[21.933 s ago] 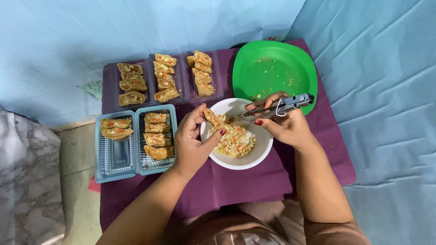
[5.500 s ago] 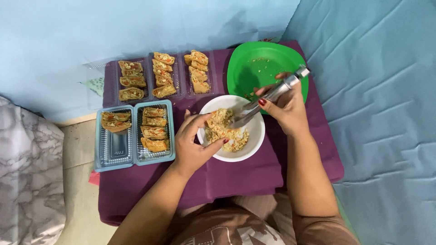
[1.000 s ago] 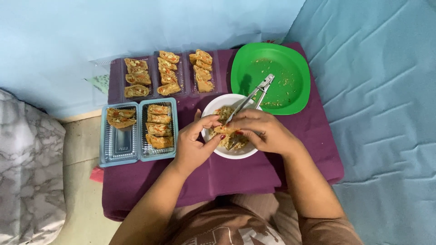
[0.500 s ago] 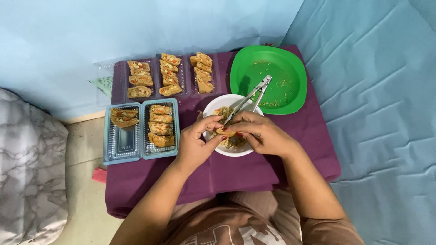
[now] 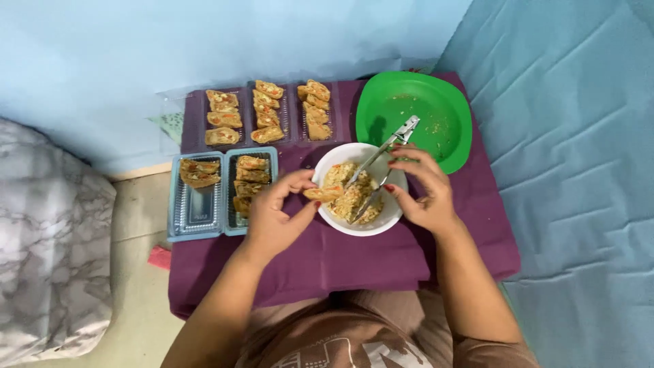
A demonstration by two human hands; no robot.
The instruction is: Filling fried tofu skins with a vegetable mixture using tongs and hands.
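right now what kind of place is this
Probably a home food-packing spot, low by the floor: a purple cloth as the work surface, clear trays of stuffed rolls, a white bowl of filling, blue bedding alongside.

Light: bright, even — soft shadows | Focus: slightly soft — edges mildly stretched

Both bare forearms rise from the lower edge of the view, from about six o'clock, and converge toward the centre. The left hand (image 5: 276, 215) sits at about nine o'clock of the right, palm turned inward, wrist slightly bent; its thumb and fingers are curled into a pinching grip closed on a small folded golden-brown stuffed piece (image 5: 324, 193), fingertips pointing toward three o'clock. The right hand (image 5: 421, 192) is held back-up, fingers spread and loosely curved, tips pointing toward ten o'clock, touching nothing that can be made out. The nails are painted red.
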